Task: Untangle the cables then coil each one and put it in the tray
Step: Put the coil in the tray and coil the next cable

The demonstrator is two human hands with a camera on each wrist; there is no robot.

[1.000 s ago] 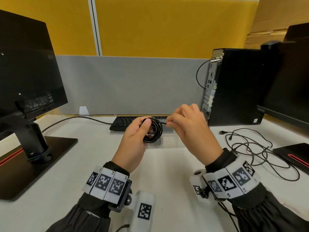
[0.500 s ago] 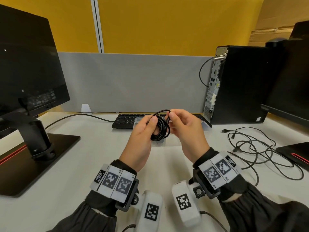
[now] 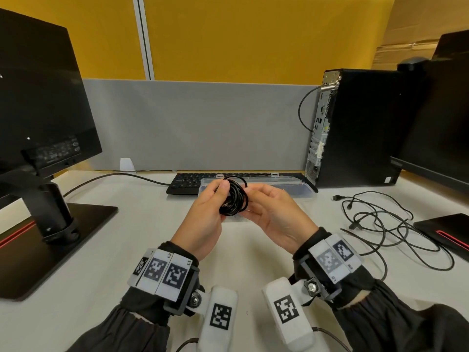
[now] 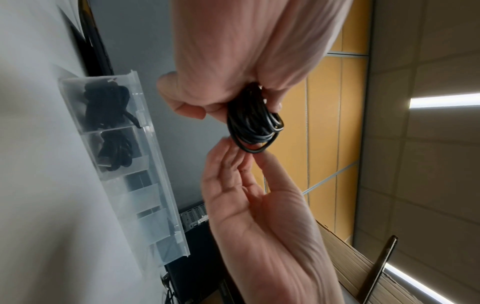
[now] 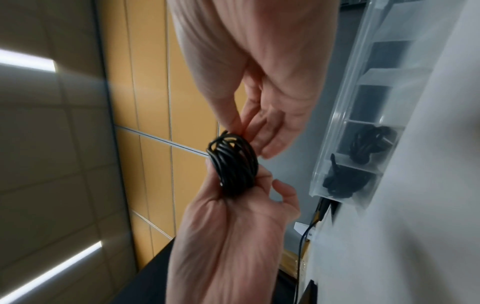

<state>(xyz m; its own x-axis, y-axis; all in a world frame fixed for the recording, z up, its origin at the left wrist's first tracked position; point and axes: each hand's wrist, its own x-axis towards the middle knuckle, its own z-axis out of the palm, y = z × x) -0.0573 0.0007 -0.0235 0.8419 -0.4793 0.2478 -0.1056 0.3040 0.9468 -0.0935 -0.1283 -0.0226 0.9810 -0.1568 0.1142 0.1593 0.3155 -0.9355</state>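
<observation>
A black cable coil (image 3: 233, 198) (image 4: 253, 123) (image 5: 233, 164) is held above the desk in front of the clear tray (image 3: 291, 190). My left hand (image 3: 223, 194) grips the coil, thumb on its near side and fingers curled behind it. My right hand (image 3: 250, 196) comes in palm up from the right and pinches the coil's outer loop between thumb and fingertips (image 4: 231, 150) (image 5: 249, 131). Two coiled black cables (image 4: 106, 107) (image 4: 116, 152) lie in separate compartments at the tray's left end. A loose tangle of black cables (image 3: 380, 224) lies on the desk to the right.
A black keyboard (image 3: 187, 181) sits behind the tray. A monitor on a black stand (image 3: 50, 212) stands at the left, a black PC tower (image 3: 355, 128) at the back right, another monitor base (image 3: 446, 229) at the far right. A grey partition closes the back.
My right hand has come in from the right, where it held the cable's free end taut, to the coil itself. The last length is now wound into the coil. Both hands sit slightly lower.
</observation>
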